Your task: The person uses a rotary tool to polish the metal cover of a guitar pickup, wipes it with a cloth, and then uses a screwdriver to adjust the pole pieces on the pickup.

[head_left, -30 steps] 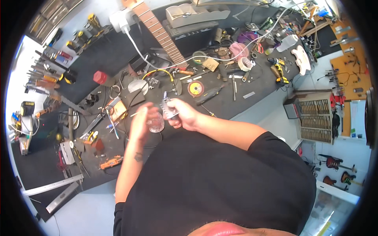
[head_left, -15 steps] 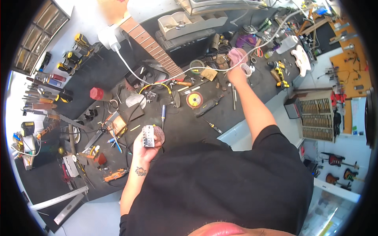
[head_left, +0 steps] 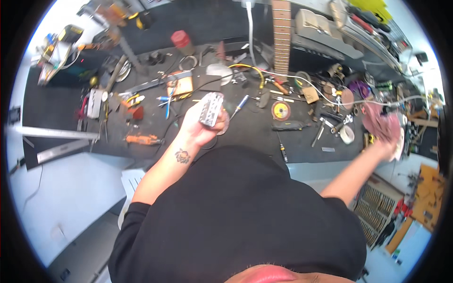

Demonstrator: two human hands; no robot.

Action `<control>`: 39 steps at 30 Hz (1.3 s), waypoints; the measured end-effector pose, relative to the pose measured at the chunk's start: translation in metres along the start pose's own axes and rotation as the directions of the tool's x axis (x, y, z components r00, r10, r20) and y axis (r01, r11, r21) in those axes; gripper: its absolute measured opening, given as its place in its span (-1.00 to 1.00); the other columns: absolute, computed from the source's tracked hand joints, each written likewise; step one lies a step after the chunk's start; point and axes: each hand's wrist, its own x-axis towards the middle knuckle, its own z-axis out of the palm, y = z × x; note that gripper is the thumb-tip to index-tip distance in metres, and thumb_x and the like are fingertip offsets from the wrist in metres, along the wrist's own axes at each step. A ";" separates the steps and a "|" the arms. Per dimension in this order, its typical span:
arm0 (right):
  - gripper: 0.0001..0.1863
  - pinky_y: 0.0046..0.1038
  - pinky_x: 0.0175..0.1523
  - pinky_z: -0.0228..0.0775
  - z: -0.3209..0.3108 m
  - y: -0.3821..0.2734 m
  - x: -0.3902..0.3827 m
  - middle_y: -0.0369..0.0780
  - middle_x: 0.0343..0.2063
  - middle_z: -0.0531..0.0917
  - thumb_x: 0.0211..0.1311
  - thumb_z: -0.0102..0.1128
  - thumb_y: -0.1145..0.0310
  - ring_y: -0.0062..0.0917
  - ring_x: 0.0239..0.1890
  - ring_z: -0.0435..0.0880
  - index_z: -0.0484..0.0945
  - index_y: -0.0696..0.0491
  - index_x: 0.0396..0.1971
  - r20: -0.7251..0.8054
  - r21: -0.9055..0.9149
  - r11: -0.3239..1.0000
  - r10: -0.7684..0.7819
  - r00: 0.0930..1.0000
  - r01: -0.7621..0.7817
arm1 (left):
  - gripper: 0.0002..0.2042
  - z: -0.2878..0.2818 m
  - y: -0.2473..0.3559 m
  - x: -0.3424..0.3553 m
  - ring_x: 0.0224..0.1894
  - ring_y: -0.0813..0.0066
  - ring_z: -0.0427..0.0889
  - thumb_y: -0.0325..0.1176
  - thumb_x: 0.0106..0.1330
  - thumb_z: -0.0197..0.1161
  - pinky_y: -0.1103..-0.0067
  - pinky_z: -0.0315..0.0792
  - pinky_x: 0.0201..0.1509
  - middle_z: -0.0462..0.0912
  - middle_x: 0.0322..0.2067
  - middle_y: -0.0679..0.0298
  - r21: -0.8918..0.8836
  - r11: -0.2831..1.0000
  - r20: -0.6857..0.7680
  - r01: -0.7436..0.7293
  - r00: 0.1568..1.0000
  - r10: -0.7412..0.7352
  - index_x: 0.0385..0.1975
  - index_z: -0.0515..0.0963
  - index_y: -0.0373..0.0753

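Note:
My left hand (head_left: 198, 127) holds up a silver metal block with a row of small fittings (head_left: 212, 108), fingers wrapped round it. A round, pinkish translucent object (head_left: 224, 125) shows just beside it, partly hidden. A blue-handled screwdriver (head_left: 239, 106) lies on the dark bench to its right. My right hand (head_left: 386, 146) is out at the right, closed on a crumpled pink cloth (head_left: 377, 120), which hangs up from it over the cluttered end of the bench.
The dark bench (head_left: 184, 155) carries an orange tool (head_left: 141, 140), a red cup (head_left: 181, 40), a grinding disc (head_left: 281, 110), a black rotary tool (head_left: 285, 126), tape (head_left: 347, 134) and cords. A guitar neck (head_left: 281, 40) stands behind, with a pale compartment tray (head_left: 318, 30).
The metal block passed from my right hand to my left. My right hand moved right and lifted the pink cloth. The screwdriver was left on the bench. The view has swung round.

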 end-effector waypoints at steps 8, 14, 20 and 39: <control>-0.94 -0.41 -0.09 0.60 0.159 -0.100 -0.259 -0.17 -0.24 0.71 0.38 0.25 0.56 -0.47 -0.24 0.68 0.62 0.11 -0.20 0.578 0.239 0.967 -0.211 0.788 0.083 | -0.71 0.042 -0.015 -0.008 -0.39 0.41 0.58 -0.07 0.57 0.14 0.51 0.36 -0.47 0.61 -0.35 0.37 0.289 0.876 -0.062 -0.386 0.906 0.420 0.04 0.61 -0.11; -0.34 0.00 0.39 0.12 0.225 -0.070 -0.400 -0.08 0.41 0.44 0.28 0.35 0.13 -0.06 0.33 0.34 0.55 0.12 0.33 0.967 -0.042 0.737 -0.139 0.212 0.674 | -0.81 0.094 -0.025 -0.019 -0.12 0.33 0.74 -0.31 0.63 0.00 0.43 0.68 -0.03 0.67 -0.08 0.13 0.289 0.751 0.089 -0.594 0.798 0.596 0.01 0.45 -0.28; -0.19 0.19 0.45 -0.02 0.238 -0.090 -0.418 -0.03 0.54 0.28 0.35 0.17 -0.09 0.09 0.46 0.22 0.40 0.19 0.43 0.990 0.018 0.782 -0.102 0.100 0.623 | -0.76 0.075 0.005 -0.033 0.04 0.22 0.72 -0.26 0.67 -0.11 0.35 0.65 0.16 0.67 -0.01 0.10 0.453 0.631 0.207 -0.630 0.763 0.612 0.02 0.44 -0.27; 0.06 0.43 0.49 -0.22 0.276 -0.094 -0.428 -0.01 0.58 0.18 0.30 0.12 -0.36 0.06 0.63 -0.02 0.21 0.21 0.52 0.999 -0.022 0.745 -0.001 0.035 0.667 | -0.84 0.096 0.017 -0.052 -0.12 0.36 0.72 -0.29 0.63 0.05 0.38 0.69 -0.03 0.64 -0.15 0.21 0.283 0.693 0.152 -0.663 0.744 0.650 -0.09 0.44 -0.25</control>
